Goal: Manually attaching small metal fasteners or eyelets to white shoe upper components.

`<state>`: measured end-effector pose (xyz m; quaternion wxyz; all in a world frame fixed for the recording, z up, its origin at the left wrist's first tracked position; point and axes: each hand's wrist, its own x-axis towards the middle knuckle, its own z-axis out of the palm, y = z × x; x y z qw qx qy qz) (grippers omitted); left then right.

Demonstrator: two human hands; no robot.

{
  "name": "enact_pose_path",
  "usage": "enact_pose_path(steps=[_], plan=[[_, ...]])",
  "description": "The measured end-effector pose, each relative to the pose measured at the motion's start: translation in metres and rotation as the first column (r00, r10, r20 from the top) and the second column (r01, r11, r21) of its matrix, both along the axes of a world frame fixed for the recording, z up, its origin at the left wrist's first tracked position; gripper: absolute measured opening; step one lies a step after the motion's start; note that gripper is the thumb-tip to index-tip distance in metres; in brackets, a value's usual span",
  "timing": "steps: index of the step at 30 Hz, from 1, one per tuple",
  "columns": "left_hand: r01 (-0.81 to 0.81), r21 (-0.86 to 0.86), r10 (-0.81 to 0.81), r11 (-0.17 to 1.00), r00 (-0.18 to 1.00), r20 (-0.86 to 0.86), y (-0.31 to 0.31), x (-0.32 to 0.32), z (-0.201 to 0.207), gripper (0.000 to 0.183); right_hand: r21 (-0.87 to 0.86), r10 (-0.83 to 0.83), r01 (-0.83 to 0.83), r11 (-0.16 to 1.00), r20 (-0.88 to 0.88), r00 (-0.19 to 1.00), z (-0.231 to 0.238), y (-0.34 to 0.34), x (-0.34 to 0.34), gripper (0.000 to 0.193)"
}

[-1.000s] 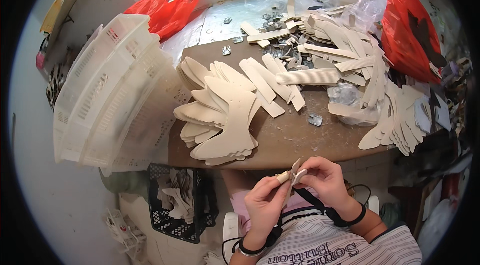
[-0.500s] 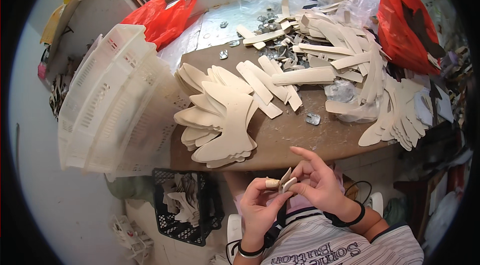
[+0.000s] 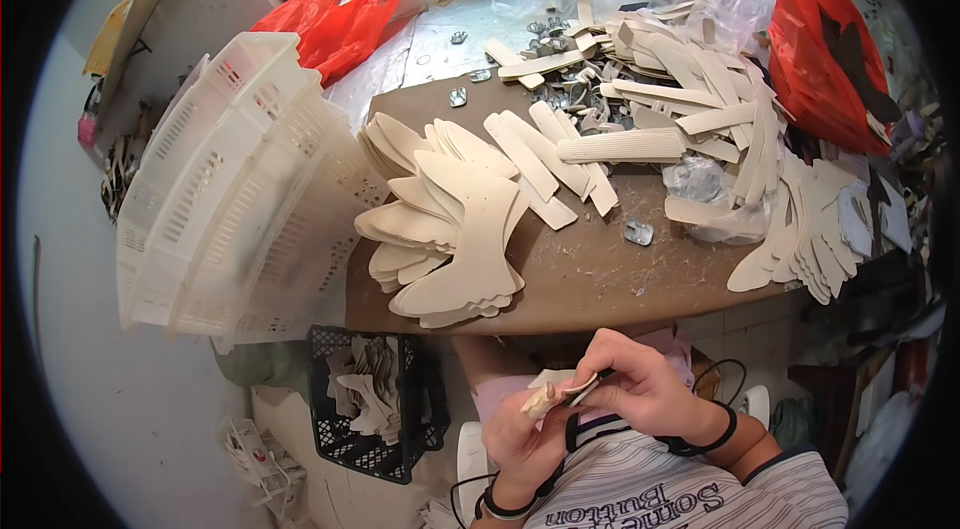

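Low in front of me, over my lap, my left hand (image 3: 527, 436) and my right hand (image 3: 645, 387) meet around a small cream strap piece (image 3: 582, 388). Fingers and thumbs of both hands pinch it, and it looks bent. A dark edge shows along it; what that is, I cannot make out. Pale wrapping covers a left fingertip. On the brown table (image 3: 600, 279) beyond lies a single metal buckle (image 3: 638, 232). Left of it sits a fanned stack of cream shoe-upper pieces (image 3: 465, 239). Several loose cream straps (image 3: 530, 159) lie behind these.
A big heap of straps (image 3: 690, 89) mixed with metal buckles covers the far right. White plastic baskets (image 3: 225, 189) lean at the left edge. Red bags (image 3: 825, 59) stand at the back. Below left is a black crate (image 3: 360, 409) with cut pieces. More cream pieces (image 3: 800, 229) overhang the right edge.
My right hand has curled over the strap piece, its raised finger now folded in. My left hand has turned, and the piece is tilted flatter. The view has shifted slightly.
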<state>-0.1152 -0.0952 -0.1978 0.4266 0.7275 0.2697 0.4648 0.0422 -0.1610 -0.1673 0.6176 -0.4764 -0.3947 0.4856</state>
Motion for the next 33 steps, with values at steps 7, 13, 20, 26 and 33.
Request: enact_pose_path(steps=[7,13,20,26,33], plan=[[-0.008,0.031,0.009,0.999,1.0,-0.026,0.005,-0.006,0.026,0.039,0.158,0.085,-0.106,0.982,0.134,0.987,0.002,0.003,0.0,0.032],[0.013,0.194,0.012,0.981,0.992,-0.129,0.008,-0.008,0.028,0.04,0.083,0.004,-0.002,0.997,-0.031,1.0,0.0,0.003,-0.014,0.028],[0.321,-0.601,-0.179,0.732,0.942,0.285,0.017,-0.003,0.032,0.025,0.39,-0.342,0.077,0.918,0.679,0.65,0.008,0.012,-0.006,0.038],[0.385,-0.675,-0.054,0.629,0.888,0.456,0.012,-0.003,0.003,0.016,0.34,-0.39,0.217,0.915,0.61,0.689,0.001,0.005,-0.013,0.03],[0.399,-0.766,-0.098,0.504,0.907,0.409,0.014,-0.003,-0.003,0.017,0.393,-0.446,0.234,0.889,0.633,0.632,-0.004,0.0,-0.01,0.026]])
